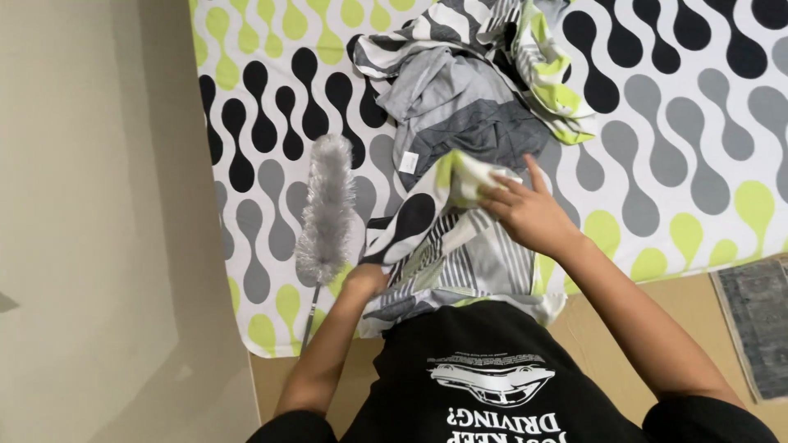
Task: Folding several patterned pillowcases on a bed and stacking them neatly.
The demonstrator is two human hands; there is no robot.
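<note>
A crumpled pillowcase [460,246], patterned in black, grey, white and lime, lies on the bed in front of me. My right hand [525,212] rests flat on its upper folded edge, fingers spread. My left hand [367,280] grips the lower left edge of the same cloth, partly tucked under it. Beyond it lies a grey striped bundle of bedding [460,107]. A fluffy grey duster [327,205] with a thin handle lies on the sheet just left of my left hand.
The bed sheet [673,123] has a black, grey and lime drop pattern. A pale wall [90,221] runs along the left. A tan floor [706,303] and a grey patterned mat [763,320] lie at the right.
</note>
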